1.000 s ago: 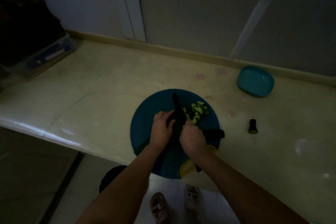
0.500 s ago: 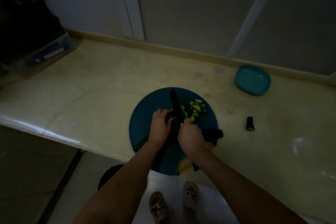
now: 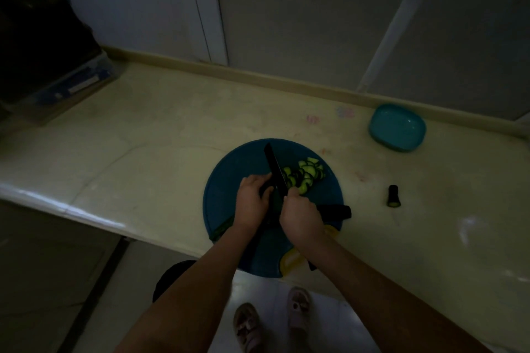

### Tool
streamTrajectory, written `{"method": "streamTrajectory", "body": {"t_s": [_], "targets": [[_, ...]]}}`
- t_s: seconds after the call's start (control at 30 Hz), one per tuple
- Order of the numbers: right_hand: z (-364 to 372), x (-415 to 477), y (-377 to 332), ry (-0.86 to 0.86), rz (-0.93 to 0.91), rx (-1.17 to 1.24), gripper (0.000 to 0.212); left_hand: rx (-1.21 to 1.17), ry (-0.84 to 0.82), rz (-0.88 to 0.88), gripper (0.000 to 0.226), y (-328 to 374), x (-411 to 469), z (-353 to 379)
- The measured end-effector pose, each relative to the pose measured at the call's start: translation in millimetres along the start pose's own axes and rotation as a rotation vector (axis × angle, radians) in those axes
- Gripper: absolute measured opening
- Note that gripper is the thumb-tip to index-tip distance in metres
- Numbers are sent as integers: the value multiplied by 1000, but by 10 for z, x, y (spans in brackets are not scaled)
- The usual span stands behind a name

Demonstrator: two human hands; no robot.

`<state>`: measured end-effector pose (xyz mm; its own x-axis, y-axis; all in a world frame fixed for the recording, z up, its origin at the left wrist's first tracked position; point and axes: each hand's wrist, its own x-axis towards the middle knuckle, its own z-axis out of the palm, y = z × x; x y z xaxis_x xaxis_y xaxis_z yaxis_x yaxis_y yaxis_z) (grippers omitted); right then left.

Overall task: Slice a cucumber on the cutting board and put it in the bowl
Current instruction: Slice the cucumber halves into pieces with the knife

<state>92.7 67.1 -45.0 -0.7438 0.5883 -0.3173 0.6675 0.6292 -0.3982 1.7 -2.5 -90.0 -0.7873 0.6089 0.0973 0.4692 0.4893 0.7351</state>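
Note:
A round blue cutting board lies at the counter's front edge. A pile of several pale green cucumber slices sits on its far right part. My right hand grips a dark knife, blade pointing away from me, just left of the slices. My left hand presses on a dark cucumber piece, mostly hidden beneath the hand and next to the blade. Another dark cucumber piece lies on the board right of my right hand. The teal bowl stands empty at the back right.
A short cucumber end lies on the cream counter right of the board. A dark box with a blue label fills the far left. The wall runs close behind. The board overhangs the counter's front edge; my feet show below.
The knife blade has stayed by the slices with small cutting motion. Both hands have kept their places on the board; the view shifted slightly.

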Motion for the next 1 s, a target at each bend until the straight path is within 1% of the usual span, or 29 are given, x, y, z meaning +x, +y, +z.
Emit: {"method": "streamTrajectory", "body": {"t_s": [0.33, 0.57, 0.73, 1.0], "targets": [[54, 115, -47, -41, 5, -12, 23, -17, 2, -10, 37, -20, -1, 12], [70, 116, 30, -33, 30, 35, 24, -57, 9, -45, 30, 9, -7, -1], [47, 119, 121, 1, 47, 26, 23, -81, 33, -62, 24, 17, -13, 1], [12, 61, 104, 58, -22, 36, 27, -40, 13, -56, 21, 10, -6, 10]]}}
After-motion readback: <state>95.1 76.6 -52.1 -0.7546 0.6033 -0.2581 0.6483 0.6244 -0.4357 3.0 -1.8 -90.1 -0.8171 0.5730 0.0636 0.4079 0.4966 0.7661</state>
